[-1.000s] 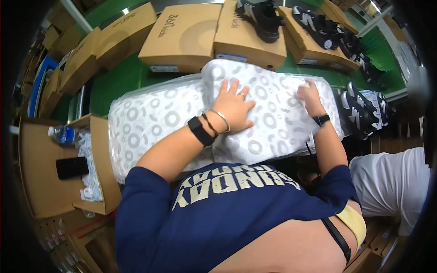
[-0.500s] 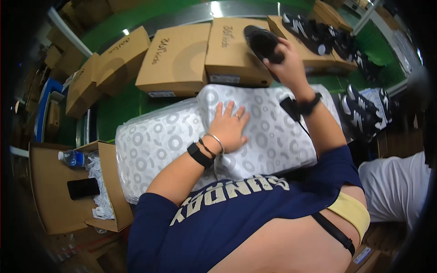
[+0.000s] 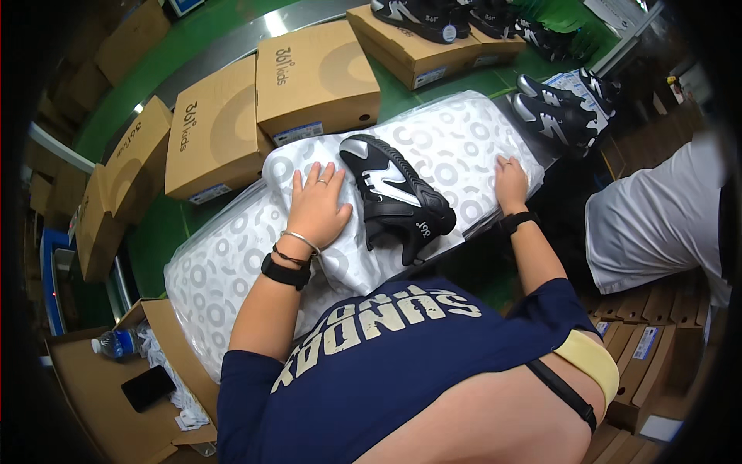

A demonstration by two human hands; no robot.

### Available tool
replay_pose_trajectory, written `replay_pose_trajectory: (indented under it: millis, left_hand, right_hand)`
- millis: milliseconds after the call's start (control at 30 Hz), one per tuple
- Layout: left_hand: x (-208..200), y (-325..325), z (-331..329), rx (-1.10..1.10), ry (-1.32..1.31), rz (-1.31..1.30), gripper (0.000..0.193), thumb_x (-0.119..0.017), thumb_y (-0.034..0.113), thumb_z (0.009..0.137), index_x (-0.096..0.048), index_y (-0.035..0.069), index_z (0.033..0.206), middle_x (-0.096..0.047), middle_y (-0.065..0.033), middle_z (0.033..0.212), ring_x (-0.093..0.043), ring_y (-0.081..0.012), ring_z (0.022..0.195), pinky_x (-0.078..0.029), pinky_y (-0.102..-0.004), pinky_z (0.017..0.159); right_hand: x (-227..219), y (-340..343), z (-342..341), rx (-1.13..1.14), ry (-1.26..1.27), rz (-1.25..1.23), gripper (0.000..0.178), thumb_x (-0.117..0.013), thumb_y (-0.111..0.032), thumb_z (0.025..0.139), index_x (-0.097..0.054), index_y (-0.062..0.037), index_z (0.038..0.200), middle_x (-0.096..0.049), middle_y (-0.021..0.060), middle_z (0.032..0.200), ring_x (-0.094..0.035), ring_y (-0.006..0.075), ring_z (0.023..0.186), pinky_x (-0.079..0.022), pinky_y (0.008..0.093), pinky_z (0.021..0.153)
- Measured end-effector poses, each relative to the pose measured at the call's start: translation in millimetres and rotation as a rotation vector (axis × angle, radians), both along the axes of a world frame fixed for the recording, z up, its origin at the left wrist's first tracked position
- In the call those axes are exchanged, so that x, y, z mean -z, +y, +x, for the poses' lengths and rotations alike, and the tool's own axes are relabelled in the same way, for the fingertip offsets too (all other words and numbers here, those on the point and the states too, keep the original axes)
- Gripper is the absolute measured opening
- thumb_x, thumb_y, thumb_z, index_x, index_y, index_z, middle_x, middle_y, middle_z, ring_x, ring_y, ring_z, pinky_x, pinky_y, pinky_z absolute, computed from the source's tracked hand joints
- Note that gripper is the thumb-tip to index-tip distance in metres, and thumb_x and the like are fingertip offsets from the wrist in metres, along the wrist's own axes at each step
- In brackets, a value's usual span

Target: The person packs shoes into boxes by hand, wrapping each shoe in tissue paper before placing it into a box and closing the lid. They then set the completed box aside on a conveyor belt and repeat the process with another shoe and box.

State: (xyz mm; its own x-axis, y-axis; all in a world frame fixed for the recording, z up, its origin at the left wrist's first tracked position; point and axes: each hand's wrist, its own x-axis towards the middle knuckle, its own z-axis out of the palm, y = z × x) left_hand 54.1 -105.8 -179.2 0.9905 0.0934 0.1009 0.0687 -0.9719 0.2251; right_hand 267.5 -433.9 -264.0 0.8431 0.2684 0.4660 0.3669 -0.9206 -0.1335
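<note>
A black and silver sneaker (image 3: 394, 189) lies on its side on a stack of white wrapping paper (image 3: 456, 127) printed with grey rings. My left hand (image 3: 318, 207) is pressed flat on the paper just left of the shoe, fingers spread and nothing held. At the sheet's right edge, my right hand (image 3: 511, 184) has its fingers curled onto the paper, seemingly pinching it. Its fingertips are partly hidden.
Brown shoeboxes (image 3: 317, 73) line the far side on a green surface. More sneakers (image 3: 553, 116) sit at the right, near a person in a grey shirt (image 3: 653, 216). At lower left, an open carton (image 3: 85, 387) holds a bottle (image 3: 116, 343) and a black phone (image 3: 148, 388).
The sneaker has come down from my right hand onto the paper. That hand has moved to the paper's right edge. My left hand stays on the paper while the view has shifted.
</note>
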Motion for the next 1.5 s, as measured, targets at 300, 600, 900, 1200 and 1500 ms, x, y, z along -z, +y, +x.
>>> replay_pose_trajectory:
  millis: [300, 600, 900, 1200, 1500]
  left_hand:
    - [5, 3, 2, -0.013, -0.012, -0.063, 0.055, -0.056, 0.028, 0.07, -0.047, 0.006, 0.119, -0.043, -0.0169, 0.126, -0.032, -0.0339, 0.122, -0.015, -0.0513, 0.102]
    - [-13, 25, -4, 0.185, 0.066, -0.465, 0.059, -0.061, 0.031, 0.071, -0.044, 0.01, 0.123, -0.045, -0.0168, 0.124, -0.034, -0.0339, 0.121, -0.012, -0.052, 0.102]
    - [-98, -11, -7, -0.219, -0.047, -1.944, 0.066, -0.05, 0.049, 0.082, -0.03, 0.007, 0.13, -0.048, -0.0125, 0.117, -0.051, -0.0204, 0.103, -0.045, -0.0343, 0.079]
    - [-23, 82, -3, -0.738, -0.314, -1.101, 0.046, -0.058, 0.0, 0.067, -0.047, -0.002, 0.111, -0.059, -0.0106, 0.086, -0.057, -0.0139, 0.063, -0.045, -0.0236, 0.051]
    - [-2, 130, 53, -0.66, 0.253, 0.153, 0.068, -0.048, 0.043, 0.08, -0.019, 0.021, 0.137, -0.027, -0.0184, 0.137, -0.03, -0.0388, 0.122, -0.029, -0.0365, 0.099]
  right_hand:
    - [-7, 7, 2, 0.151, 0.141, -0.048, 0.022, -0.043, -0.008, 0.08, -0.061, -0.0051, 0.094, -0.062, 0.015, 0.08, -0.06, 0.0304, 0.076, -0.046, 0.0371, 0.074]
    - [-37, 25, 10, 0.012, -0.014, -0.19, 0.011, -0.047, -0.004, 0.073, -0.056, -0.003, 0.08, -0.061, 0.0133, 0.069, -0.059, 0.0295, 0.065, -0.044, 0.0393, 0.063]
    - [-190, 119, -174, -1.58, -0.242, -0.311, 0.009, -0.054, -0.014, 0.068, -0.048, -0.0087, 0.073, -0.047, 0.0006, 0.065, -0.052, 0.0151, 0.062, -0.036, 0.0433, 0.093]
    - [-151, 213, 20, -0.859, 0.326, 0.757, 0.039, -0.072, -0.019, 0.068, -0.057, -0.0028, 0.1, -0.056, 0.0121, 0.099, -0.055, 0.0224, 0.087, -0.043, 0.0295, 0.078]
    - [-48, 301, 38, -0.79, -0.157, -0.327, 0.093, -0.072, -0.03, 0.062, -0.018, -0.0152, 0.137, -0.041, 0.0256, 0.122, -0.04, 0.0423, 0.112, -0.033, 0.0456, 0.093]
